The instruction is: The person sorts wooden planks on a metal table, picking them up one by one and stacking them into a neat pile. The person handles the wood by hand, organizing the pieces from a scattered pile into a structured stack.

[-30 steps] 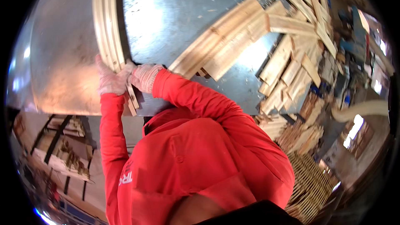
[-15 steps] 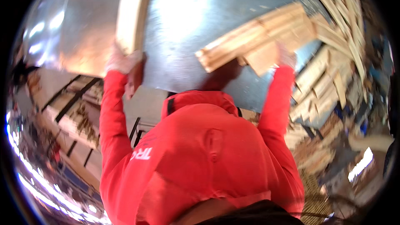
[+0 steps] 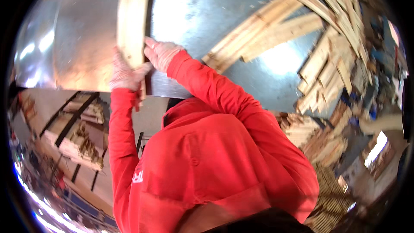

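Observation:
A bundle of pale wooden strips [image 3: 131,21] lies lengthwise on a shiny metal table [image 3: 194,21], reaching away from me. My left hand [image 3: 123,75], in a light glove, grips its near end from the left. My right hand [image 3: 160,54], also gloved, presses against the bundle's right side near the same end. Both arms wear red sleeves. A second heap of wooden strips [image 3: 263,32] lies loose on the table to the right, apart from both hands.
Many wooden boards [image 3: 332,64] are piled along the table's right side and beyond it. Below the table's near edge at left stand racks with stacked wood pieces [image 3: 79,140]. More stacked slats [image 3: 332,190] sit at lower right.
My right hand left the loose strips on the right and came back to the bundle beside my left hand. The view shifted slightly.

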The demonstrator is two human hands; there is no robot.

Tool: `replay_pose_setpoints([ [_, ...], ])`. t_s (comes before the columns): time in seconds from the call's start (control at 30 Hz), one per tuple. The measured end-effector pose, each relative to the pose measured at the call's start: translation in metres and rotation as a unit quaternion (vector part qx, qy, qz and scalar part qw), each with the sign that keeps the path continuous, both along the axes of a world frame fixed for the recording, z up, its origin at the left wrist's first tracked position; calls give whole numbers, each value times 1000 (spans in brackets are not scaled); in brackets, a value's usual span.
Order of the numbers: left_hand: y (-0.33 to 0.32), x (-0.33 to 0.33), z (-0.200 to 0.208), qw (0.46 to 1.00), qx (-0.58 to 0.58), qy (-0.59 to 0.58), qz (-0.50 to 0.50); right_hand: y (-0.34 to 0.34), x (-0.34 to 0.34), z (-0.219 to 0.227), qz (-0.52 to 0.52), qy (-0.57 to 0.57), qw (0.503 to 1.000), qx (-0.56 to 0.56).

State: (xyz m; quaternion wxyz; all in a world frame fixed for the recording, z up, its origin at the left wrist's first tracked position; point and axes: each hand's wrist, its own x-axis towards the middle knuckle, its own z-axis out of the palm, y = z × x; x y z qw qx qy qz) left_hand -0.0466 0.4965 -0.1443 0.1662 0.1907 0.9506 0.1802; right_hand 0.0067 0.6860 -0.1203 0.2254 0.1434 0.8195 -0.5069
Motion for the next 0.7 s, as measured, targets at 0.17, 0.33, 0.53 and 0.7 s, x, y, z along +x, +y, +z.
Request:
replay_pose_setpoints([
  [0.17, 7, -6, 35, 995, -37, -62, 64, 135, 58, -23, -342, -121, 806, 468],
  [0.33, -7, -18, 30, 995, -48, -83, 35, 179, 94, -32, -473, -209, 766, 383],
  [0.53, -18, -18, 19, 999, 29, -24, 6, 118, 83, -22, -475, 138, 864, -95],
  [0.7, 10, -2, 41, 997, -63, 27, -42, -3, 1, -25, -176, 78, 981, -35],
])
